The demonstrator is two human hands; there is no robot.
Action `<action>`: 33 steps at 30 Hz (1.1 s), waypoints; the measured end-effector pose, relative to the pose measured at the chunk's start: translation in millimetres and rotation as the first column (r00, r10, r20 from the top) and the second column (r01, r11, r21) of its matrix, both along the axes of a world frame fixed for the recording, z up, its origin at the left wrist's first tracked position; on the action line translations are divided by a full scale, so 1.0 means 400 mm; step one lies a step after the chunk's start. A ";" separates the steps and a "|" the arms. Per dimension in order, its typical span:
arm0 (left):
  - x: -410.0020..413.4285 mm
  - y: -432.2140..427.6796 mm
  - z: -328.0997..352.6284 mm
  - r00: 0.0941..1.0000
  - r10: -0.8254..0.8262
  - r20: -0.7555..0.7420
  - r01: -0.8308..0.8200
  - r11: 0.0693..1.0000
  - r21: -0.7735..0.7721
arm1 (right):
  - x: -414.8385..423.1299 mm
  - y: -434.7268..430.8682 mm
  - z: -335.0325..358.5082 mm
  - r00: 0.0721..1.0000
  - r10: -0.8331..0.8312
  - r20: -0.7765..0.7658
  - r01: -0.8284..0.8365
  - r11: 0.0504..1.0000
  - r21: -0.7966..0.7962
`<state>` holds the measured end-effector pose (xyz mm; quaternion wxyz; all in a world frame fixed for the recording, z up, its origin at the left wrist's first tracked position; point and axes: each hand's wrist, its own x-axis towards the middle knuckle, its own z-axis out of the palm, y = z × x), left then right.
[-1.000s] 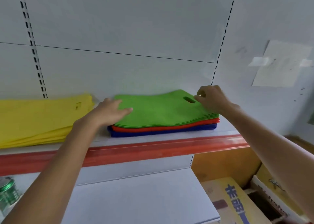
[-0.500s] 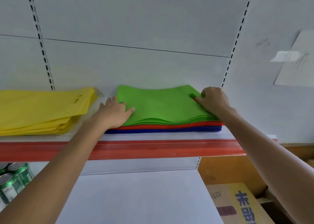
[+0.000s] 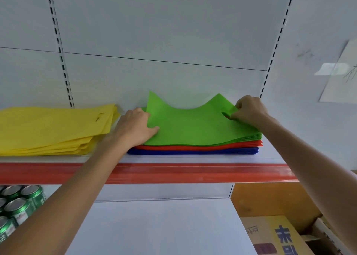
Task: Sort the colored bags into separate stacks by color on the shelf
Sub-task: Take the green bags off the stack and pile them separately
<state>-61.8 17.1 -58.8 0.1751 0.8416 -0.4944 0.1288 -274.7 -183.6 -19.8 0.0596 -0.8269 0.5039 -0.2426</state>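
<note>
while left hand [image 3: 135, 129] holds green bag [image 3: 193, 128], right hand [image 3: 249, 111] (seemingly) pinches its handle.

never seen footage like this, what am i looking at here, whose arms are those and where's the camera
There is no machine here: these are a person's two bare arms, filmed by one wide-angle camera worn on their head, looking forward and down. The left hand and right hand are the wearer's own. On the shelf lie yellow bags at the left and, beside them, a mixed stack: green bags on top, red bags under them, blue bags at the bottom. Both hands grip the top green layer, one at each end, its far corners raised; how many bags they hold I cannot tell. Lower down are green cans and a cardboard box.
</note>
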 end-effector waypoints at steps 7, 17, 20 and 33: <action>0.020 0.036 0.063 0.997 -0.079 0.000 0.079 0.990 -0.117 | -0.004 0.042 0.052 0.996 0.006 0.085 -0.007 1.000 0.019; 0.264 0.224 0.118 0.984 -0.176 -0.011 0.158 0.906 -0.392 | 0.209 0.264 0.120 0.984 0.063 0.165 -0.039 0.989 -0.141; 0.391 0.329 0.116 0.981 -0.192 -0.022 0.167 0.900 -0.403 | 0.321 0.367 0.121 0.984 0.036 0.174 -0.007 0.987 -0.160; 0.831 0.716 0.096 0.999 -0.004 -0.048 -0.007 0.974 -0.225 | 0.728 0.737 0.071 0.996 0.002 0.089 0.010 0.991 -0.134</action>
